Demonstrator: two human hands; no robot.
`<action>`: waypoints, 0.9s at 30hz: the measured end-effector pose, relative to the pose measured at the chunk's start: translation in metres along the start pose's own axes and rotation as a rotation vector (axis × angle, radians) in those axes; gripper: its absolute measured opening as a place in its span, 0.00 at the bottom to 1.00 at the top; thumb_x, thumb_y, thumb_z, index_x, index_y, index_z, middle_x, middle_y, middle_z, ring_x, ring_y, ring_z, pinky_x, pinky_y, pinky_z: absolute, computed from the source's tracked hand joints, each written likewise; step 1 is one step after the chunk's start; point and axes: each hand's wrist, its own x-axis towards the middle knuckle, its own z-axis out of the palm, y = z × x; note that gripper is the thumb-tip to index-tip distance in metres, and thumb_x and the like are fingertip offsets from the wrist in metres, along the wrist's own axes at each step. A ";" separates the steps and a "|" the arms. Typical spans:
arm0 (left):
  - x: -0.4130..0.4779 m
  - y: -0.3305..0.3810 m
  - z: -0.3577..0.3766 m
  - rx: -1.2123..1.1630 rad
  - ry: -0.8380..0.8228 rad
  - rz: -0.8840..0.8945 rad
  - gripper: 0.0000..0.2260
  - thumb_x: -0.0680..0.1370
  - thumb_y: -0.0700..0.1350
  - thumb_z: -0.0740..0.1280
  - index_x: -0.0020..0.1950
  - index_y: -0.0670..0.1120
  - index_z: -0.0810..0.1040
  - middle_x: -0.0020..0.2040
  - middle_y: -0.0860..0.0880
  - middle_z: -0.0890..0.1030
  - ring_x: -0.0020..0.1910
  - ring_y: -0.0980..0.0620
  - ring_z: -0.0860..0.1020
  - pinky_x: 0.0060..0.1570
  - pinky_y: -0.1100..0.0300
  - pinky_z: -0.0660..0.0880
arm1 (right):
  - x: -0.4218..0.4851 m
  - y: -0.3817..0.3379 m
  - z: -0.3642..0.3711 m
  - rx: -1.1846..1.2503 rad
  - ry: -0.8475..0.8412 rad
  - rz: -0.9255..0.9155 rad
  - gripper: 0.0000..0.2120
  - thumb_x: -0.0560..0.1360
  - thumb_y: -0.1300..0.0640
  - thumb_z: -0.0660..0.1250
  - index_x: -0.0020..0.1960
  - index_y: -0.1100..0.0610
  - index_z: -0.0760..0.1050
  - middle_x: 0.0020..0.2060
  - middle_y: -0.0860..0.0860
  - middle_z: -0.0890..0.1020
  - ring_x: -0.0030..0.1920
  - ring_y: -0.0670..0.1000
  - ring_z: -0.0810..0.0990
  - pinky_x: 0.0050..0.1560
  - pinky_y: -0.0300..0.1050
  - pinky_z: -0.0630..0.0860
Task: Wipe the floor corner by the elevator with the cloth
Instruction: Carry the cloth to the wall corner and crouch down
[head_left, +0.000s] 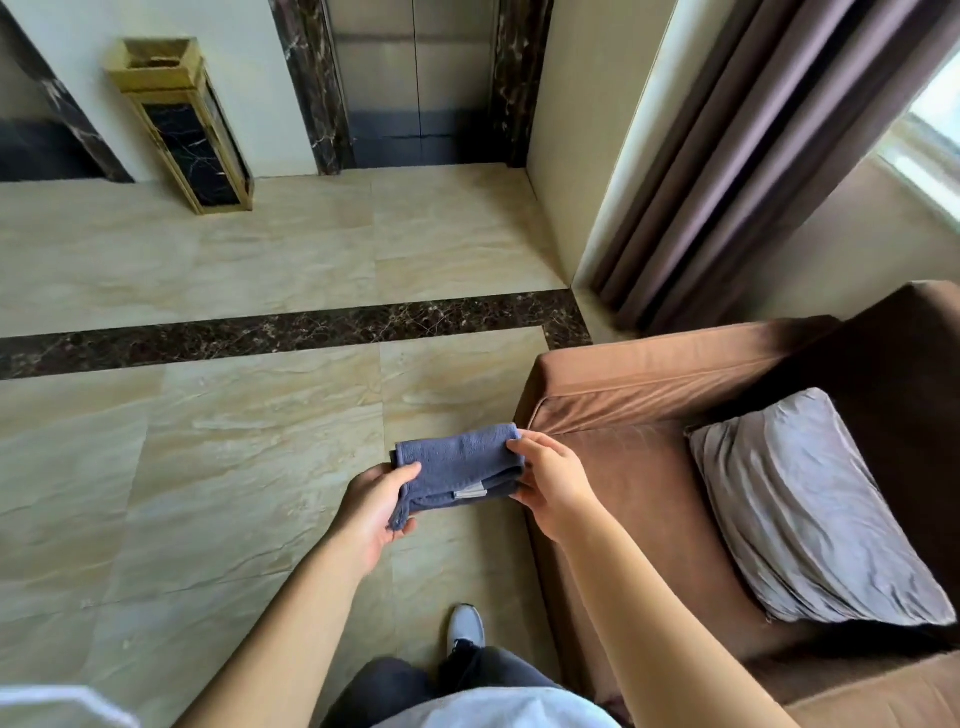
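Grip: left hand (376, 506), right hand (550, 486) pinch folded cloth (457, 467) ends.

Under the left hand (376, 506), the palm covers the near-left end of the folded cloth (457, 457), and only a frayed corner hangs out below the thumb. The right hand (553, 486) hides the cloth's right edge; its fingers beneath the fabric are out of sight. The pale tag on the cloth is too small to read.

Right of the right hand, the sofa (649, 467) runs off the right and bottom edges, and the cushion (810, 509) covers part of its back. Far beyond both hands, the elevator doors (415, 78) are cut by the top edge. Below the hands, only one shoe (466, 629) shows.
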 end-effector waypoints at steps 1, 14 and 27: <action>0.012 0.020 0.000 -0.017 -0.001 0.012 0.04 0.76 0.45 0.70 0.41 0.48 0.78 0.36 0.48 0.77 0.31 0.50 0.75 0.32 0.60 0.73 | 0.014 -0.015 0.012 0.001 -0.006 -0.006 0.05 0.76 0.62 0.65 0.48 0.55 0.80 0.42 0.55 0.81 0.43 0.56 0.79 0.43 0.48 0.75; 0.255 0.285 0.023 0.149 -0.285 0.067 0.03 0.76 0.45 0.70 0.42 0.47 0.80 0.32 0.49 0.78 0.26 0.52 0.75 0.30 0.62 0.72 | 0.238 -0.190 0.138 0.042 0.172 -0.084 0.07 0.76 0.62 0.66 0.49 0.54 0.81 0.33 0.49 0.81 0.26 0.44 0.77 0.34 0.41 0.74; 0.433 0.487 0.166 0.495 -0.445 0.059 0.09 0.74 0.46 0.72 0.37 0.47 0.74 0.25 0.50 0.76 0.23 0.52 0.73 0.30 0.62 0.70 | 0.400 -0.346 0.163 0.284 0.505 -0.067 0.09 0.76 0.62 0.64 0.49 0.54 0.82 0.40 0.52 0.83 0.40 0.52 0.79 0.44 0.48 0.75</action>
